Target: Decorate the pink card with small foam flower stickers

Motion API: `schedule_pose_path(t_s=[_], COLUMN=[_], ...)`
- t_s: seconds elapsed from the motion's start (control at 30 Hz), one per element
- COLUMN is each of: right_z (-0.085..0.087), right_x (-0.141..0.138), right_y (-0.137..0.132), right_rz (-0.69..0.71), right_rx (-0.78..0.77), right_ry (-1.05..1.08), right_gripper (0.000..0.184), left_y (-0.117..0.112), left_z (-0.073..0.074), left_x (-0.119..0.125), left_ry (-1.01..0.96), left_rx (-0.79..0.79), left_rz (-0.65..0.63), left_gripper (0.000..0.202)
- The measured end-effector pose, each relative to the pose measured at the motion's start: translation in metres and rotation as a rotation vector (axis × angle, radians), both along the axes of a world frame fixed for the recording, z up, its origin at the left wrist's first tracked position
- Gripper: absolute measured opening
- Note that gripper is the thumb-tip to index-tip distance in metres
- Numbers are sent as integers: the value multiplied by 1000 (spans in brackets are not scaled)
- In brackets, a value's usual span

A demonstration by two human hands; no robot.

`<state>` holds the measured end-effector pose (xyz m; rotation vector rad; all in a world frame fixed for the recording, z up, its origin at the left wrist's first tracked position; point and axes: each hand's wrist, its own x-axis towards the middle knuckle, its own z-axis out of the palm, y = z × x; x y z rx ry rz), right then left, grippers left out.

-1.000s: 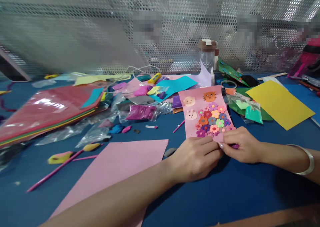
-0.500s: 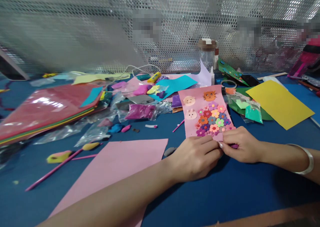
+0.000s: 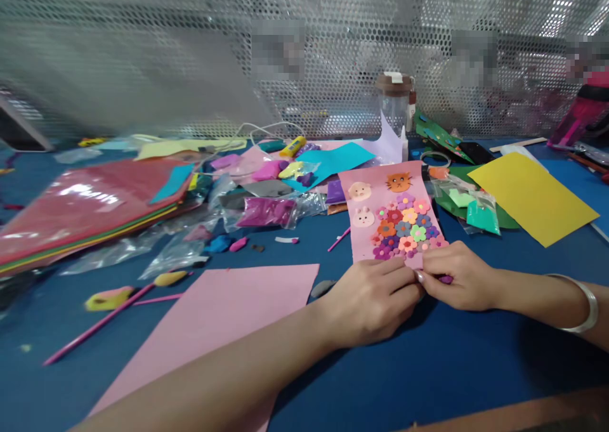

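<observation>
A pink craft sheet (image 3: pixel 358 245) carries a dense cluster of colourful clay flowers (image 3: pixel 404 229), an orange cat face (image 3: pixel 398 182) and two pale animal faces above and beside them. Along its lower edge, my left hand (image 3: pixel 375 302) is closed with bent fingers, their tips mostly hidden. My right hand (image 3: pixel 459 276) pinches the same edge close by, its thumb touching the left fingers. A purple bit (image 3: pixel 446 279) shows beneath the right hand. Under my left forearm lies a larger plain pink sheet (image 3: pixel 228 318). Beside my left hand sits a grey clay lump (image 3: pixel 323 288).
Pink sticks (image 3: pixel 99 327) with yellow clay lie on the left, near a plastic packet of coloured sheets (image 3: pixel 95 197). Bagged clay (image 3: pixel 266 212) clutters the middle. A yellow sheet (image 3: pixel 533 197) lies right; a lidded cup (image 3: pixel 394 105) stands behind, before a perforated metal screen (image 3: pixel 190 77).
Both hands stay in the same place on the sheet's lower edge. The view shifts very slightly, moving the things at the left a little leftward.
</observation>
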<state>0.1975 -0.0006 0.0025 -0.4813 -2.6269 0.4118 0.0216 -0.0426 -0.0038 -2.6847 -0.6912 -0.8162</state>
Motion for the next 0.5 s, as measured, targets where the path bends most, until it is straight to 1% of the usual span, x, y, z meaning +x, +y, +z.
schedule_pose_path(t_s=[0.27, 0.5], right_z=[-1, 1], right_x=[0, 0], right_y=[0, 0], right_rz=[-9, 8], right_rx=[8, -12], right_ry=[21, -16], right_gripper=[26, 27], left_y=[-1, -1], left_z=[0, 1], left_x=[0, 0], left_ry=[24, 40], left_rx=[-15, -17], left_rz=[23, 35], left_gripper=[16, 17])
